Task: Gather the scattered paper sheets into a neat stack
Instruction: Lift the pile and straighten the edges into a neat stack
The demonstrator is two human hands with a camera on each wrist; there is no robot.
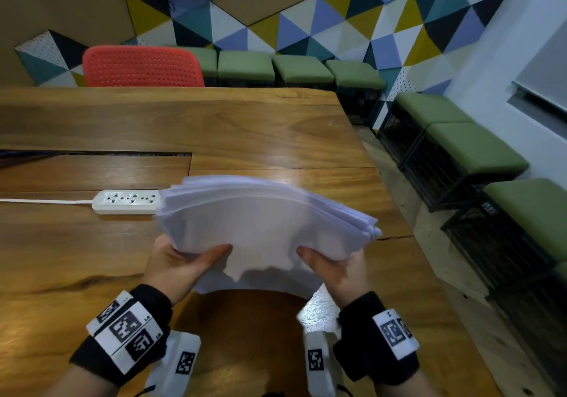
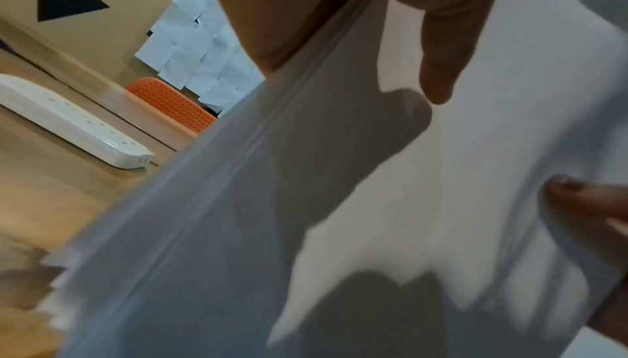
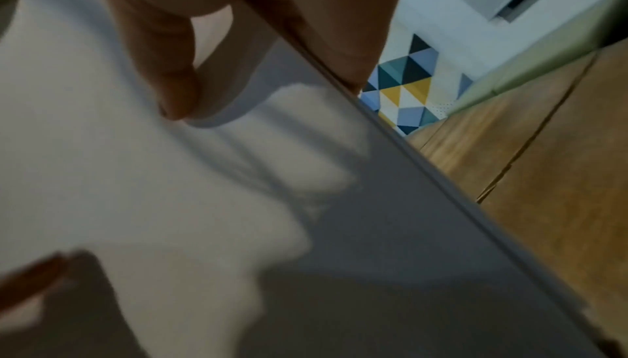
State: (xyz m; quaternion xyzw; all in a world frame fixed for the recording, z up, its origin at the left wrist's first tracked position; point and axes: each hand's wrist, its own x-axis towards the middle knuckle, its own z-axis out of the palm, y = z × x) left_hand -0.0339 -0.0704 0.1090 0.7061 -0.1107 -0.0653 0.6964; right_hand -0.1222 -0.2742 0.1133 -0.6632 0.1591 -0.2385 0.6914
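Observation:
A thick stack of white paper sheets [image 1: 264, 221] is held above the wooden table [image 1: 214, 126], bowed upward in the middle. My left hand [image 1: 181, 264] grips its near left edge, thumb on top and fingers underneath. My right hand [image 1: 334, 268] grips the near right edge the same way. The sheet edges are fanned and uneven at the far right and left. In the left wrist view the stack [image 2: 339, 202] fills the frame under my left thumb [image 2: 441, 63]. In the right wrist view the stack [image 3: 170, 189] lies under my right thumb [image 3: 163, 68].
A white power strip [image 1: 125, 202] with its cord lies on the table just left of the stack. A red chair [image 1: 142, 67] stands at the far side. Green stools [image 1: 472, 148] line the wall on the right. More paper sheets [image 2: 197, 49] hang on the wall.

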